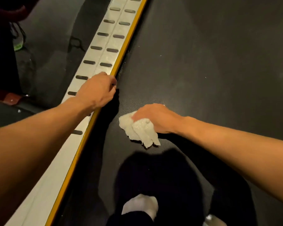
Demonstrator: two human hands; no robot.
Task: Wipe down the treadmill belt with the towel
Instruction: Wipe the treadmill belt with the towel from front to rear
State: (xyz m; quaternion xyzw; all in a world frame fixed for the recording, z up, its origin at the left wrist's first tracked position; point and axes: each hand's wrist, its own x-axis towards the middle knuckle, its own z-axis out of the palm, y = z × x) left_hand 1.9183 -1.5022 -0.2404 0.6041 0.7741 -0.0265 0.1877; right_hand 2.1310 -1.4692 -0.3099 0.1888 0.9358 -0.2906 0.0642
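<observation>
The dark treadmill belt (pixel 203 62) fills the right and middle of the view. My right hand (pixel 155 119) grips a crumpled white towel (pixel 142 131) and holds it down on the belt near its left edge. My left hand (pixel 98 90) rests on the silver side rail (pixel 104 51), fingers curled over the rail's yellow inner edge (pixel 131 35) beside the belt. Both forearms reach in from the bottom corners.
The silver side rail has dark oval grip pads and runs diagonally from bottom left to top centre. Dark floor (pixel 52 38) lies left of it, with a shoe (pixel 19 41) at the far left. My foot in a white sock (pixel 140 206) stands on the belt below the towel.
</observation>
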